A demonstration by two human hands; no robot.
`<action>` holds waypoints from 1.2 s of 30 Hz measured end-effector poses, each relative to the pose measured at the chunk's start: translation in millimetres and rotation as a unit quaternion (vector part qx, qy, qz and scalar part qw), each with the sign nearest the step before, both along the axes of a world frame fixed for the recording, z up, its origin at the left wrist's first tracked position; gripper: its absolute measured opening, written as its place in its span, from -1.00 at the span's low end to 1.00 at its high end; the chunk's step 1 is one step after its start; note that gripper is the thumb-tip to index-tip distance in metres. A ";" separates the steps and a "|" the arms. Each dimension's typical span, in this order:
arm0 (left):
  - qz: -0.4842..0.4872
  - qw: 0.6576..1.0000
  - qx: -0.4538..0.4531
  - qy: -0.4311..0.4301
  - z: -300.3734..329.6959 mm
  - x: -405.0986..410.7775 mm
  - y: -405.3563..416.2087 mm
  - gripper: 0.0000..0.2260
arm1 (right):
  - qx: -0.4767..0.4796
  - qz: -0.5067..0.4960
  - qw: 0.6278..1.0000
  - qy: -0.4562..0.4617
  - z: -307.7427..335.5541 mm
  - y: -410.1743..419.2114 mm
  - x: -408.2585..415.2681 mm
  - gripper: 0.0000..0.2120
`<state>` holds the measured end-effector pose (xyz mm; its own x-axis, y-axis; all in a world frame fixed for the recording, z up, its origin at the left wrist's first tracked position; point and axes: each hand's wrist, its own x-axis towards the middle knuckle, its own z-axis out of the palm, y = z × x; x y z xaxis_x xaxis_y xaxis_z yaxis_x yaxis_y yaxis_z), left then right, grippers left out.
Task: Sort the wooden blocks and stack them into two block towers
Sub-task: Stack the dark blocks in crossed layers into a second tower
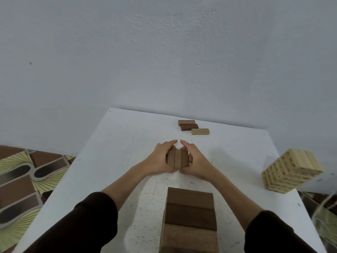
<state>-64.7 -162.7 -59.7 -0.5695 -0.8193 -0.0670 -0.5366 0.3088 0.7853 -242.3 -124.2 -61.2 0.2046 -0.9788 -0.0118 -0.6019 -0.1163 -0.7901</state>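
Now both my hands cup a set of three brown blocks (177, 160), pressed side by side into one flat layer. My left hand (160, 157) curls round its left edge and my right hand (196, 159) round its right, fingers arched over the far ends and nearly meeting beyond the blocks, thumbs at the near side. I squeeze inward, I judge, so the three stay flush and travel as one piece rather than slipping apart.

Just behind my wrists, toward my body, stands the dark tower (189, 216), its top layer of three brown blocks lying across; the set between my palms runs the other way, which suits the next crossed layer there.

Beyond my fingertips, near the far edge of the white table (118, 152), lie three loose blocks (193, 127): two brown and one pale, touching in a stagger, not yet sorted.

Well off to the right of my right hand stands the pale tower (291, 172), already tall, kept apart so the colours don't mix.
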 end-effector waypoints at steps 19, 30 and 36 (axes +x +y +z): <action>-0.004 0.999 0.039 0.021 2.3 1.2 -2.9 -0.12 | 0.007 -0.011 1.000 -0.026 1.2 4.2 -2.0 -0.13; 0.002 0.999 0.020 0.033 33.7 1.7 1.4 -0.13 | 0.015 -0.026 1.000 -0.002 38.4 8.7 -3.3 -0.15; -0.006 0.997 -0.026 0.071 99.7 5.1 15.7 -0.17 | -0.029 -0.012 0.999 -0.016 108.6 27.7 -2.7 -0.16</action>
<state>-59.6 -147.0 40.0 -0.5808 -0.8121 0.0568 -0.4175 0.3570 0.8356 -245.0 -96.5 47.4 0.1809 -0.9822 0.0506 -0.5794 -0.1480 -0.8015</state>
